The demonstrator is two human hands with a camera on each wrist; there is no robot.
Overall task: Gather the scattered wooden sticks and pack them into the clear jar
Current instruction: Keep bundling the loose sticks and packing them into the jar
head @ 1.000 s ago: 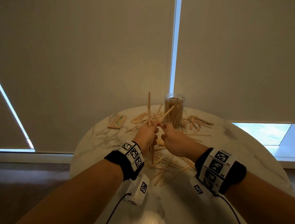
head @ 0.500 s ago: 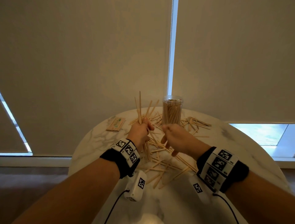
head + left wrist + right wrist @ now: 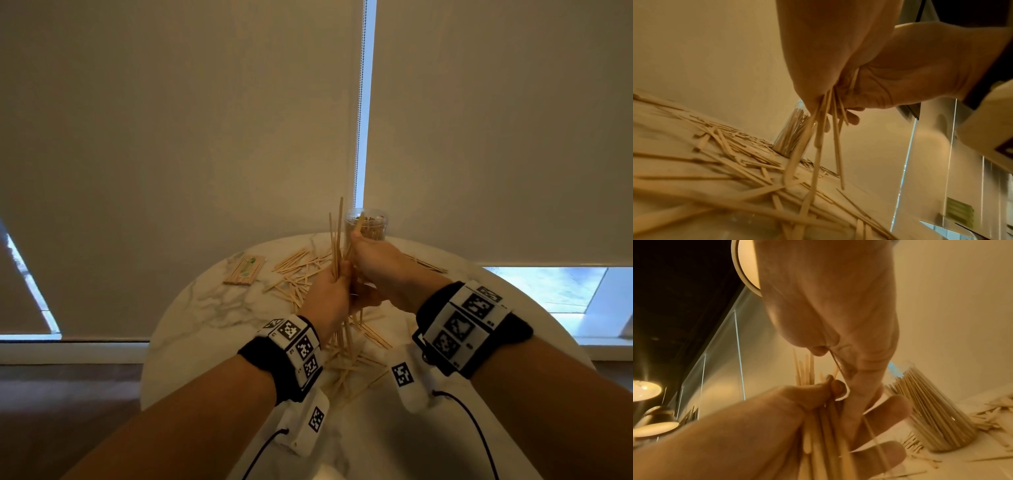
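Note:
A clear jar [image 3: 369,228] packed with wooden sticks stands at the far side of the round marble table [image 3: 212,308]. My left hand [image 3: 337,279] grips an upright bundle of sticks [image 3: 337,236] just in front of the jar. My right hand [image 3: 356,245] presses against that bundle and pinches a stick [image 3: 358,222] that points up at the jar's mouth. In the right wrist view the left hand [image 3: 813,395] is wrapped round the bundle [image 3: 824,434], with the jar [image 3: 931,410] to the right. Loose sticks [image 3: 296,274] lie scattered over the table. The left wrist view shows the bundle's lower ends [image 3: 818,146] hanging above the pile.
A wrapped packet of sticks [image 3: 245,270] lies at the table's far left. More loose sticks [image 3: 349,366] lie between my wrists. Closed roller blinds [image 3: 171,137] hang right behind the table, and the floor [image 3: 68,394] drops away at the left.
My right hand has closed in on the left hand's bundle and now holds a stick. Both hands have risen towards the jar, and the bundle stands straighter.

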